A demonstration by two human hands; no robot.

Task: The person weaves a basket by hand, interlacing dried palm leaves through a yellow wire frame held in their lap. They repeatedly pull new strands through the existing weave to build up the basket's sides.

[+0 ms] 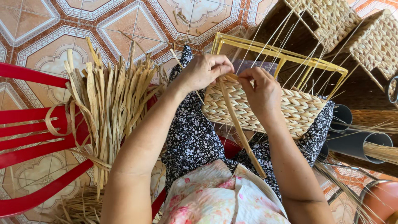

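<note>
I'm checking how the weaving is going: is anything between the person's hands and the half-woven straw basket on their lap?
Nothing visible. The left hand and right hand both rest on the top edge of the half-woven straw basket, pinching a flat straw strand that trails toward the lap. The thin upright stakes rise behind the hands, not between.

Your floor point(37, 25) is patterned ceramic tile, terracotta and cream with white borders and ornate motifs. Red slatted chair point(29, 124) sits on your left, dried reed strips piled against it. Top right you've got finished woven baskets point(373, 41) stacked together. Grey plastic pipes point(356, 141) lie at right, one stuffed with straw. Light is bright, even daylight, soft shadows.
</note>
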